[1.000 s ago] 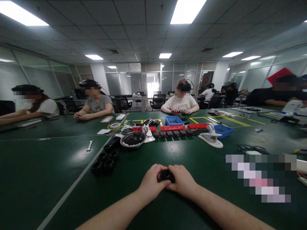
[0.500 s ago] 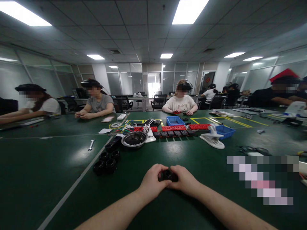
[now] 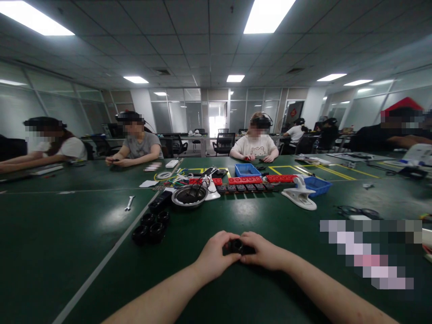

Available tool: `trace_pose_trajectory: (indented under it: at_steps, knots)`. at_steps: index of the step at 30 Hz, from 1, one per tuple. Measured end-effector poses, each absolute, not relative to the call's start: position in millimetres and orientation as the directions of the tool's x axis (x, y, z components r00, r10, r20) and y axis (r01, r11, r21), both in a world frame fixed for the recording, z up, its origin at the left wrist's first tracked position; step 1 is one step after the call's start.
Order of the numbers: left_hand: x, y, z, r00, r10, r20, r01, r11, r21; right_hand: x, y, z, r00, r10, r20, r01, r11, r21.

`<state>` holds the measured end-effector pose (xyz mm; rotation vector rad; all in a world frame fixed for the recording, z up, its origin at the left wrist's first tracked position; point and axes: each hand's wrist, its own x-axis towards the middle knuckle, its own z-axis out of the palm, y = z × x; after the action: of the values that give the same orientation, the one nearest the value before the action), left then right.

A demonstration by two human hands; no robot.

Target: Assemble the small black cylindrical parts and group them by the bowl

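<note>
Low over the green table, a small black part with a round opening [image 3: 238, 246] sits between my two hands. My left hand [image 3: 216, 254] curls around its left side, thumb in front and fingers behind. From the right, my right hand [image 3: 261, 252] grips the same part, its fingertips close to those of the left. The palms and fingers cover much of the part, so its exact kind cannot be made out. Left of my hands, several black ring-shaped parts [image 3: 157, 231] stand in a tight cluster.
A wrench [image 3: 129, 203] lies at left. Ahead are a round metal dish [image 3: 189, 204] with dark contents, red trays [image 3: 245, 180], a blue bin [image 3: 247, 170], another blue bin [image 3: 317, 186] and a white clamp stand [image 3: 299, 198]. Glasses [image 3: 359, 212] rest at right. Several people sit around.
My right hand has shifted slightly and its fingers have moved on the black part. My left hand stays nearly in place around it.
</note>
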<state>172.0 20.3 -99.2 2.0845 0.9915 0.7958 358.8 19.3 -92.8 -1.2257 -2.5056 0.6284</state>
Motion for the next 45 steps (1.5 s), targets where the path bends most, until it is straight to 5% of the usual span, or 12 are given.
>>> trace_pose_trajectory:
  at_steps: [4, 12, 22, 28, 32, 40, 45]
  knots:
    - [174, 19, -99, 0.505, 0.832, 0.229, 0.42, -0.468, 0.777, 361, 23, -97, -0.596, 0.801, 0.062, 0.68, 0.544, -0.492]
    - [177, 17, -103, 0.43, 0.876, 0.218, 0.502, -0.432, 0.749, 339, 11, -106, -0.417, 0.893, 0.167, 0.858, 0.448, -0.252]
    - [173, 19, -102, 0.515, 0.825, 0.234, 0.428, -0.484, 0.763, 358, 23, -97, -0.574, 0.817, 0.055, 0.652, 0.497, -0.572]
    - [175, 18, -104, 0.41, 0.888, 0.21, 0.513, -0.415, 0.751, 339, 18, -109, -0.359, 0.926, 0.116, 0.851, 0.376, -0.367]
    - [175, 17, -103, 0.392, 0.896, 0.21, 0.505, -0.4, 0.764, 335, 13, -108, -0.402, 0.899, 0.175, 0.859, 0.437, -0.267]
    - [173, 19, -104, 0.498, 0.842, 0.208, 0.437, -0.45, 0.779, 358, 21, -85, -0.621, 0.784, 0.01, 0.615, 0.495, -0.614]
    - [176, 17, -104, 0.456, 0.868, 0.195, 0.476, -0.424, 0.77, 353, 23, -95, -0.513, 0.858, 0.042, 0.697, 0.444, -0.563]
